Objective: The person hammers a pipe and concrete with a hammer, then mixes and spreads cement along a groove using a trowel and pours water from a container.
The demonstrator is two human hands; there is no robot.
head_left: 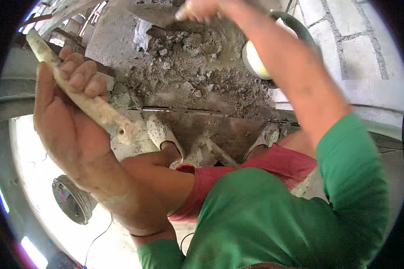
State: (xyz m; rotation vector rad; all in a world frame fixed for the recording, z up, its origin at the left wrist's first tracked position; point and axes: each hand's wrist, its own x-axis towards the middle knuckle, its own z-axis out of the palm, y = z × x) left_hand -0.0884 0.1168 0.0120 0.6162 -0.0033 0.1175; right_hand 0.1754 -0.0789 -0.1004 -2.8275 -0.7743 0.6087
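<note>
My left hand is raised at the left, its fingers wrapped round a long, pale, mortar-crusted stick. The stick slants from the upper left down to a rough end with a small hole. At the top, my right hand is closed on the handle of what looks like a trowel, partly cut off by the frame edge. The trowel's flat grey blade lies over the edge of a heap of broken mortar and rubble.
A round white-and-dark container stands partly behind my right forearm. Beyond it rises a block wall. A bucket sits at the lower left, near a thin cable. My feet in pale clogs are below the rubble.
</note>
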